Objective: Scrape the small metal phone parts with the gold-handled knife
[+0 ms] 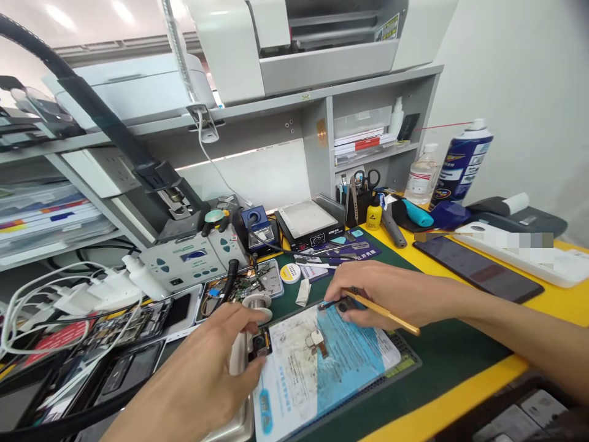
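My left hand [216, 362] is at the left edge of a blue and white printed sheet [294, 387]. Its thumb and forefinger close around a small dark camera module [260, 342]. Over the sheet's upper right, my right hand [372, 291] grips a slim tool with a gold handle [391, 314], whose working end is hidden. A second small dark camera module [343, 305] shows at the right fingertips. A small pale part with a brown flex cable [317, 342] lies mid-sheet, apart from both hands.
Under the sheet is a dark green mat [442, 350]. A solder spool [257, 305] and a tray of circuit boards [271, 276] stand behind my left hand. Farther back are a soldering station [197, 258], a hot plate [308, 221] and a yellow bottle [373, 215]. A phone [478, 267] lies right.
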{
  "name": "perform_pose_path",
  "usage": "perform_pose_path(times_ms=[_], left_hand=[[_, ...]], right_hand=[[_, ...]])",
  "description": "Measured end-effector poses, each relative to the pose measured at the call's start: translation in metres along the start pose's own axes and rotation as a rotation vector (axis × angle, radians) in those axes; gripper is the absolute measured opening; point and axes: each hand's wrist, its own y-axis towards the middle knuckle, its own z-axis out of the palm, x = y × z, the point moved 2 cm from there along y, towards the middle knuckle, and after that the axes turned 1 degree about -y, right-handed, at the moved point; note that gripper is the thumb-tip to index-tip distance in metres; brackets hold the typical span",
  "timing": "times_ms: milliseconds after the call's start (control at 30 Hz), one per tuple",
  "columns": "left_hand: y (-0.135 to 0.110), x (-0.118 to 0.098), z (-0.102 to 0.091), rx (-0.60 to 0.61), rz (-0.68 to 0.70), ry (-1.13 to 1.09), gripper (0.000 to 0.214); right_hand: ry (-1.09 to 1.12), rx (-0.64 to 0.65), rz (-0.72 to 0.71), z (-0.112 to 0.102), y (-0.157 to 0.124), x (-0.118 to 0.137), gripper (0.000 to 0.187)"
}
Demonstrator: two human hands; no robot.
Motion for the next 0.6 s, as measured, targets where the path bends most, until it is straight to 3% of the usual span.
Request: perform_pose_path(times_ms=[200, 600], left_hand=[[0.001, 0.0027, 0.0078, -0.03, 0.066, 0.023, 0.037], [0.006, -0.0062, 0.0093, 0.031, -0.005, -0.049, 0.035]], right_hand=[[-0.019, 0.004, 0.003, 0.0006, -0.0008, -0.0005, 0.027], [-0.021, -0.001, 0.002, 0.0015, 0.0004, -0.0036, 0.027]])
